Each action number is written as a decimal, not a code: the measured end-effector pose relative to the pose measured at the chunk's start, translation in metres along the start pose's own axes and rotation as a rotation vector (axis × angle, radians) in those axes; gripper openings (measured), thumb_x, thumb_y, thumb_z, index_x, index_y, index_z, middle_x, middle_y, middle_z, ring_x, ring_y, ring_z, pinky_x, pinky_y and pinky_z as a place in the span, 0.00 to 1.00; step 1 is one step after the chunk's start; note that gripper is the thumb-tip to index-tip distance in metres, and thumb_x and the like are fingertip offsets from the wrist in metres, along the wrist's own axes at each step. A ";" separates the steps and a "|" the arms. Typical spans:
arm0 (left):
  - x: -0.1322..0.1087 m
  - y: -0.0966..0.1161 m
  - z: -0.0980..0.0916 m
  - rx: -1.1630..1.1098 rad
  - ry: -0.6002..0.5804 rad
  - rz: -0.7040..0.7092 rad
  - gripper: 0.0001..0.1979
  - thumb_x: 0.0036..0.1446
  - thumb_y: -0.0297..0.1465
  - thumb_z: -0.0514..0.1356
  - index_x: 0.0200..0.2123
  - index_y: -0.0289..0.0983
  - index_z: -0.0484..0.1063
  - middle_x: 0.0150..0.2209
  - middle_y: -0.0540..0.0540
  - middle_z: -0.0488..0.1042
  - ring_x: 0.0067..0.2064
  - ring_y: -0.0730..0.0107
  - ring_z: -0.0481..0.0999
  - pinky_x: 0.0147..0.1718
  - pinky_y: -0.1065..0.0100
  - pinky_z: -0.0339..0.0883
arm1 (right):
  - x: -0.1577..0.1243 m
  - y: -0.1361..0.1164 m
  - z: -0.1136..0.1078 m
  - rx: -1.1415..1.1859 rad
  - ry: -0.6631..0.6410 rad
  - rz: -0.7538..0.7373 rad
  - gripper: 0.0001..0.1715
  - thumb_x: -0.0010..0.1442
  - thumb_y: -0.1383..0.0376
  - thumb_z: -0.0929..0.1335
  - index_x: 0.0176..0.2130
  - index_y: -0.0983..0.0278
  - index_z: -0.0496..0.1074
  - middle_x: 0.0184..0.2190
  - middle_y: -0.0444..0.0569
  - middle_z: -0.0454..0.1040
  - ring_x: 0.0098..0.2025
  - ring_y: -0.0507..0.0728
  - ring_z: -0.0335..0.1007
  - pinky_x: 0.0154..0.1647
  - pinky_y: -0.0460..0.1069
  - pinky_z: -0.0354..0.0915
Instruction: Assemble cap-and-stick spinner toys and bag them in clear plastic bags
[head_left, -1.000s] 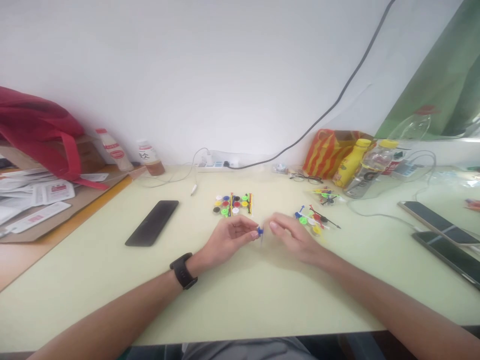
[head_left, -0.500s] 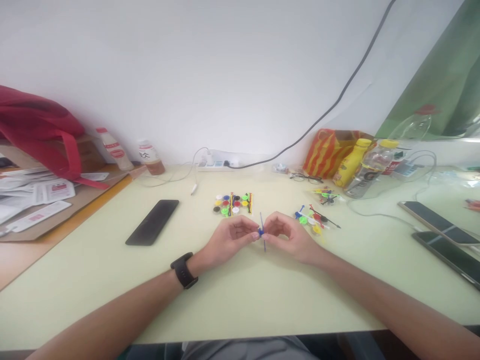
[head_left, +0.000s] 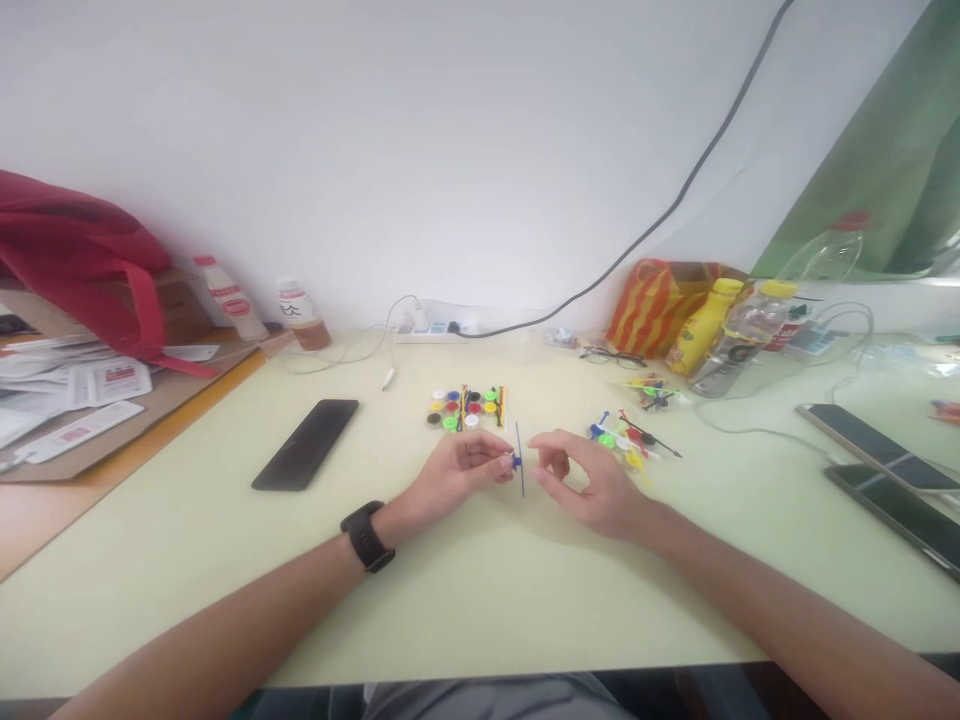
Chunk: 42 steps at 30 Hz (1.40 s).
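Note:
My left hand (head_left: 466,468) pinches the small hub of a blue plastic arrow spinner (head_left: 520,465) between thumb and fingertips. The thin blue pointer stands almost upright, crossing the hub. Just to its right, my right hand (head_left: 589,478) is apart from it, thumb and index finger spread with nothing between them. Beyond my left hand lie rows of colourful round spinner pieces (head_left: 472,408) with arrows beside them. A loose pile of coloured arrow spinners (head_left: 626,440) lies behind my right hand, and a small bagged bunch (head_left: 652,388) sits farther back.
A black phone (head_left: 306,445) lies at left; two more phones (head_left: 885,445) lie at right. Bottles (head_left: 697,325) and a striped bag (head_left: 637,305) stand at the back right. A power strip (head_left: 435,330) runs along the wall. Papers (head_left: 82,385) and a red bag (head_left: 82,250) are far left.
My right hand has let go of the blue spinner and moved slightly right, its fingers opening. The spinner stays in my left hand, shifted a little left.

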<state>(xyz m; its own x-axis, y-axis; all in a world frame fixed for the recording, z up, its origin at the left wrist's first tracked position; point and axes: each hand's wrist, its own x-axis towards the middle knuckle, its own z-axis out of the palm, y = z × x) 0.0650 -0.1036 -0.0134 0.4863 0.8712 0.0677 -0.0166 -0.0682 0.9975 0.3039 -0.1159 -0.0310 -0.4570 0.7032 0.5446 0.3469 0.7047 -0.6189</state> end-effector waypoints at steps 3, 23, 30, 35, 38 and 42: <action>0.000 0.001 0.000 -0.005 -0.003 -0.001 0.16 0.60 0.40 0.71 0.43 0.33 0.79 0.38 0.41 0.81 0.41 0.63 0.81 0.45 0.63 0.75 | -0.002 0.003 0.000 -0.004 0.002 -0.032 0.32 0.72 0.61 0.65 0.69 0.50 0.52 0.40 0.46 0.72 0.31 0.54 0.67 0.37 0.52 0.69; -0.001 0.000 0.001 -0.032 0.003 0.010 0.15 0.60 0.39 0.70 0.43 0.33 0.79 0.40 0.41 0.81 0.41 0.63 0.81 0.46 0.63 0.75 | 0.003 0.000 -0.002 -0.040 -0.119 0.104 0.20 0.71 0.58 0.65 0.60 0.56 0.66 0.39 0.48 0.76 0.33 0.56 0.69 0.38 0.52 0.69; -0.002 0.000 0.001 -0.048 -0.023 0.015 0.14 0.62 0.38 0.69 0.44 0.33 0.79 0.41 0.40 0.81 0.43 0.63 0.81 0.47 0.62 0.75 | 0.002 0.001 -0.001 0.026 -0.156 0.162 0.26 0.69 0.59 0.67 0.65 0.53 0.62 0.50 0.51 0.78 0.40 0.58 0.76 0.37 0.52 0.73; 0.000 -0.004 -0.001 -0.042 0.004 -0.002 0.15 0.61 0.40 0.70 0.43 0.33 0.79 0.38 0.41 0.81 0.42 0.61 0.81 0.47 0.61 0.75 | 0.000 0.002 -0.002 -0.021 -0.008 0.085 0.33 0.70 0.59 0.66 0.69 0.52 0.54 0.45 0.49 0.76 0.35 0.56 0.73 0.42 0.54 0.72; 0.002 -0.005 -0.003 -0.042 0.022 -0.023 0.16 0.61 0.40 0.70 0.43 0.34 0.80 0.36 0.41 0.81 0.41 0.62 0.81 0.45 0.62 0.75 | 0.001 0.000 -0.005 -0.071 -0.015 -0.038 0.30 0.71 0.60 0.65 0.69 0.51 0.57 0.44 0.48 0.76 0.33 0.55 0.71 0.44 0.54 0.71; 0.003 -0.006 -0.003 -0.065 0.012 -0.047 0.16 0.59 0.40 0.70 0.42 0.34 0.80 0.36 0.42 0.81 0.39 0.63 0.81 0.43 0.64 0.74 | 0.005 -0.001 -0.009 -0.149 -0.133 0.057 0.17 0.74 0.57 0.60 0.44 0.59 0.76 0.32 0.47 0.75 0.28 0.55 0.67 0.37 0.53 0.65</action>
<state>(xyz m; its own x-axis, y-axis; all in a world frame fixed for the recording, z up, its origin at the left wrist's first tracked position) 0.0640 -0.0990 -0.0189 0.4770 0.8787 0.0203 -0.0509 0.0046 0.9987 0.3088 -0.1126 -0.0227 -0.5340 0.7305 0.4256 0.4878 0.6774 -0.5506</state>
